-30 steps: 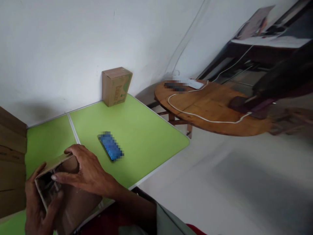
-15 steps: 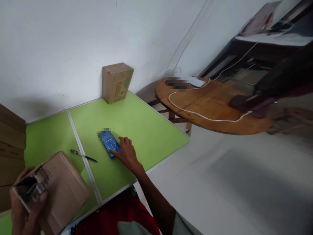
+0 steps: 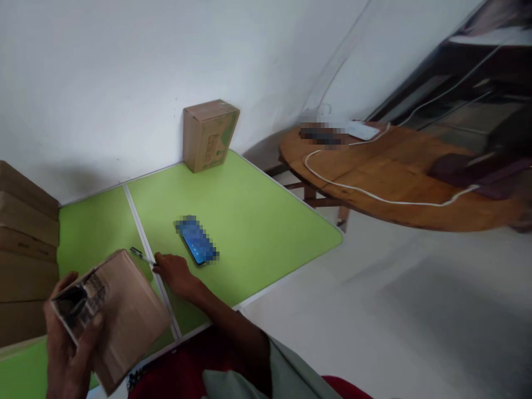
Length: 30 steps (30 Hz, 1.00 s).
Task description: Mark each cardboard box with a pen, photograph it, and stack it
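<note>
While a carton (image 3: 133, 310) is gripped by the left hand (image 3: 72, 338), a pen (image 3: 141, 255) on the tabletop (image 3: 257, 221) is pinched by the right hand (image 3: 177, 274), and print (image 3: 211, 147) on the far box (image 3: 197, 138) cannot be read.

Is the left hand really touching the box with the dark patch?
Touching. The head view shows the left hand gripping the box with the dark patch, thumb pressed on one side, fingers along another edge.
</note>
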### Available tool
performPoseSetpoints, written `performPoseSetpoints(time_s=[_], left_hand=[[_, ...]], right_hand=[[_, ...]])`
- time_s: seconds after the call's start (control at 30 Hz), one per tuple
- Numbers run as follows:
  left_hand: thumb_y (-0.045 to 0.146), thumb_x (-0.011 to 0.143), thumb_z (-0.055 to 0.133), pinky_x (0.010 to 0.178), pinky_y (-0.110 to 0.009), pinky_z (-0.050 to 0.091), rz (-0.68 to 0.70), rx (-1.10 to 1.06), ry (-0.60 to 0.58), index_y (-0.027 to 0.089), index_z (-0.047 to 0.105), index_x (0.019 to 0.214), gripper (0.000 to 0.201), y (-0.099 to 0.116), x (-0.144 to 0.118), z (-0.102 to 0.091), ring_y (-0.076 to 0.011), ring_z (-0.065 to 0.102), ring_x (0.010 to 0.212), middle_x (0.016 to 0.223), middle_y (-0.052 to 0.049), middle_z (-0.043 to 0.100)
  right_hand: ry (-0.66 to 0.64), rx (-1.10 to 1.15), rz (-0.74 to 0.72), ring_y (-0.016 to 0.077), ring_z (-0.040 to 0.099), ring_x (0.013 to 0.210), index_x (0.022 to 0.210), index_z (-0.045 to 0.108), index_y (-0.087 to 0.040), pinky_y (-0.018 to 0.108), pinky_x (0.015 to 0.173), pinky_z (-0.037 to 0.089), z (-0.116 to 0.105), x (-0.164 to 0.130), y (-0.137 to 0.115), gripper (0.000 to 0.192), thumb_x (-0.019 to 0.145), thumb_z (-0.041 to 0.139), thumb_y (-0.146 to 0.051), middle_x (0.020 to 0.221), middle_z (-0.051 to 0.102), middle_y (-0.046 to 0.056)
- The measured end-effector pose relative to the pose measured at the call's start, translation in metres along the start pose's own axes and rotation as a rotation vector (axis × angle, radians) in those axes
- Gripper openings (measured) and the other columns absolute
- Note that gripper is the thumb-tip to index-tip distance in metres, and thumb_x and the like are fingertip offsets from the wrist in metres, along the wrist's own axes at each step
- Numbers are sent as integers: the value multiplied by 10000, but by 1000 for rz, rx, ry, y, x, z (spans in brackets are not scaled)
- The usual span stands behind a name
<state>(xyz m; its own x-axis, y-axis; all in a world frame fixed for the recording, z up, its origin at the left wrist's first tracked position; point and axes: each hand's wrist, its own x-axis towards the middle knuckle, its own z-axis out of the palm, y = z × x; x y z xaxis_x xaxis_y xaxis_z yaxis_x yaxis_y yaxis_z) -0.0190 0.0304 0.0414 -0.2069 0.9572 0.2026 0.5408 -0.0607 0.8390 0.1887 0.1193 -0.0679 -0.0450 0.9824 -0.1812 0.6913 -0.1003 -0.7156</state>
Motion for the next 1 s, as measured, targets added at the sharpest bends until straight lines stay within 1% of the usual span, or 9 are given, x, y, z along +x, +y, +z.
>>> performPoseSetpoints(time_s=[0.1, 0.23, 0.3, 0.37, 0.43, 0.5, 0.7, 0.87, 1.0], left_hand=[[662, 897, 786, 1190, -522, 510, -65, -46, -15, 309, 553, 1612, 830, 10, -4, 3, -358, 649, 1365, 1558, -88, 636], [674, 918, 774, 1210, -525, 485, -66, -88, -36, 308, 523, 1622, 832, 13, -5, 6, -361, 609, 1424, 1598, -100, 606], [673, 923, 772, 1249, -562, 454, -56, -104, -57, 306, 518, 1628, 835, 12, -5, 8, -381, 574, 1476, 1621, -112, 584], [658, 937, 770, 1298, -605, 401, -44, -102, -74, 299, 517, 1642, 831, 10, -4, 10, -395, 551, 1511, 1628, -125, 583], [643, 950, 769, 1318, -617, 381, -37, -91, -73, 295, 520, 1652, 823, 8, -3, 11, -395, 552, 1517, 1615, -133, 600], [636, 951, 773, 1309, -598, 405, -19, -94, -72, 307, 522, 1655, 817, 5, -2, 12, -388, 563, 1511, 1614, -129, 603], [656, 950, 749, 1314, -593, 390, 70, -108, -100, 297, 519, 1634, 806, -2, 2, 11, -397, 523, 1549, 1654, -136, 550], [608, 961, 763, 1317, -604, 382, 69, -88, -153, 328, 482, 1678, 819, -6, 1, 10, -399, 514, 1558, 1680, -136, 524], [582, 979, 759, 1328, -603, 366, 60, -71, -102, 352, 494, 1682, 785, -4, -4, 12, -389, 527, 1542, 1650, -115, 556]], right_hand=[[47, 126, -5, 243, 786, 779, 835, 649, -202, 288, 686, 536, -13, 3, 10, 190, 967, 774, -144, 777, 781, 60], [241, 498, -121, 177, 761, 718, 1020, 618, -223, 263, 633, 562, -52, -12, 3, 290, 1183, 452, -395, 841, 776, 40], [251, 894, -327, 179, 773, 705, 1068, 646, -239, 282, 628, 605, -65, -29, -16, 303, 1147, 576, -523, 837, 788, 21], [124, 1161, -525, 185, 785, 681, 1080, 724, -246, 292, 606, 631, -69, -50, -38, 282, 1055, 770, -523, 827, 813, 12], [50, 1137, -640, 184, 802, 711, 1087, 805, -249, 290, 614, 647, -65, -68, -58, 178, 1035, 820, -419, 889, 848, 27], [109, 1019, -711, 194, 827, 809, 1106, 860, -258, 306, 697, 676, -61, -77, -70, 101, 1028, 822, -310, 975, 873, 42], [170, 784, -801, 212, 839, 892, 1129, 883, -281, 364, 861, 711, -66, -78, -73, 117, 1029, 821, -272, 1024, 895, 28], [157, 710, -753, 181, 790, 817, 1081, 853, -254, 301, 748, 658, -72, -81, -68, 94, 1039, 773, -279, 948, 854, 27], [238, 726, -681, 166, 710, 716, 960, 800, -245, 259, 612, 571, -75, -79, -64, 84, 997, 725, -239, 798, 758, 3]])
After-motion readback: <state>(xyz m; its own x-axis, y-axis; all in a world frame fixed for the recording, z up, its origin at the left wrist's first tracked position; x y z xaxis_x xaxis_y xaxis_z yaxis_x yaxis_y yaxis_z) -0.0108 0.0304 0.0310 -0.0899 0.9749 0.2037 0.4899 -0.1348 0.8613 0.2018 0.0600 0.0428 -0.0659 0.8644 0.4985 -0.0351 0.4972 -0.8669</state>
